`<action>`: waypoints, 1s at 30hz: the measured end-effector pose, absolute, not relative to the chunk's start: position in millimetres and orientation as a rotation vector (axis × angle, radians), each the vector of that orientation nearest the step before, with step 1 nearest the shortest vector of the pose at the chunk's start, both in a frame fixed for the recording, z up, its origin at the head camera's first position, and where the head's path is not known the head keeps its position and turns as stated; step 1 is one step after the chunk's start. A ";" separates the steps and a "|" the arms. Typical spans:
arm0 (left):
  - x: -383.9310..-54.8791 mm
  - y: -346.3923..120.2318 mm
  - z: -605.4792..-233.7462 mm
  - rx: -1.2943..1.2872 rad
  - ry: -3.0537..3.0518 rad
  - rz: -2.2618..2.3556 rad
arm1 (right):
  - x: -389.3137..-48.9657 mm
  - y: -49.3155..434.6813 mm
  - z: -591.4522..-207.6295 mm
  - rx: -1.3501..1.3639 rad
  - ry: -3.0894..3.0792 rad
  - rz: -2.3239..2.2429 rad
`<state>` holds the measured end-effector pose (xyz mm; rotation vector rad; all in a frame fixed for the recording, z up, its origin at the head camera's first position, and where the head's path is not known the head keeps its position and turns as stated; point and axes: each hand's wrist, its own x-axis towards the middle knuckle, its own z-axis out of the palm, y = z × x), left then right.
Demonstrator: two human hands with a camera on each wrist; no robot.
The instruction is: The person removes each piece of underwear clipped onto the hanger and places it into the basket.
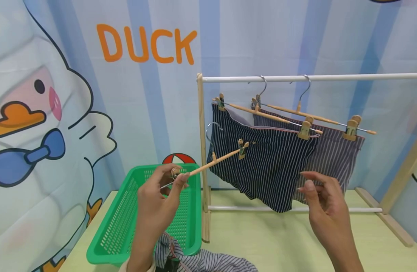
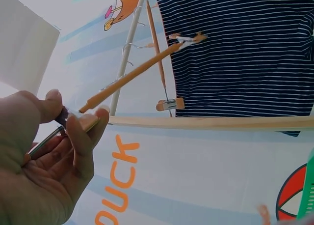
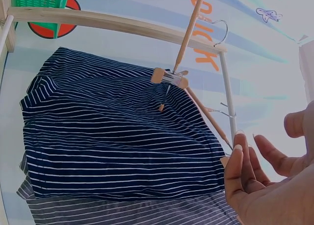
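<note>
Held hanger (image 1: pixel 212 163) — partly hidden by left hand (image 1: pixel 156 200).

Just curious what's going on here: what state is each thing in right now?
Clip hanger: held near one end, no garment clipped on
Left hand: pinching that hanger
Right hand: raised, holding nothing
Garment rack: standing upright
Navy striped shorts: hanging from the rack
Grey striped shorts: hanging, partly hidden behind the navy pair
Green basket: upright, partly hidden
Striped cloth: bunched, partly out of view
</note>
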<state>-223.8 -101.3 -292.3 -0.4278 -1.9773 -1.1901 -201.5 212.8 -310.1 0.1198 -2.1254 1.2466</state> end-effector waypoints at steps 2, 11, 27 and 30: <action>-224.9 -100.1 -293.3 -0.422 -1.978 -1.172 | -201.0 213.5 -310.2 0.121 -2.124 1.244; -227.2 -95.9 -295.2 -0.371 -1.984 -1.112 | -197.8 215.7 -310.1 0.117 -2.129 1.249; -233.0 -99.8 -295.0 -0.348 -1.916 -1.029 | -199.9 208.5 -306.2 0.184 -2.080 1.179; -232.9 -99.4 -294.8 -0.313 -1.930 -1.036 | -199.4 208.2 -306.6 0.202 -2.073 1.134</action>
